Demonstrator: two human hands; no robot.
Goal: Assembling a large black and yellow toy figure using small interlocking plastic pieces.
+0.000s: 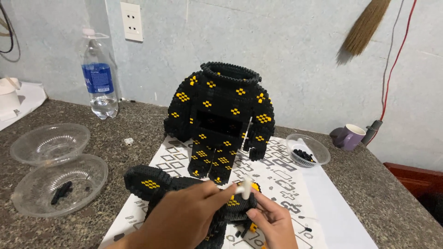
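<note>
— Speckled stone worktop point(138, 120), pale wall behind. What are the fingers doing?

— Both hands pinch a small white tool point(245, 186): left hand point(184, 219), right hand point(272, 221). Under them, at the near edge, lies a black-and-yellow brick piece point(150, 182) on a printed sheet point(281, 175).

— Around that?

— Brick figure point(221, 120) standing mid-worktop; clear bowls point(55, 184) left.

We see a clear plastic bottle point(98, 74) at back left w/ a blue label point(97, 78). A white instruction sheet point(286, 184) w/ black diagrams lies under the model.
</note>
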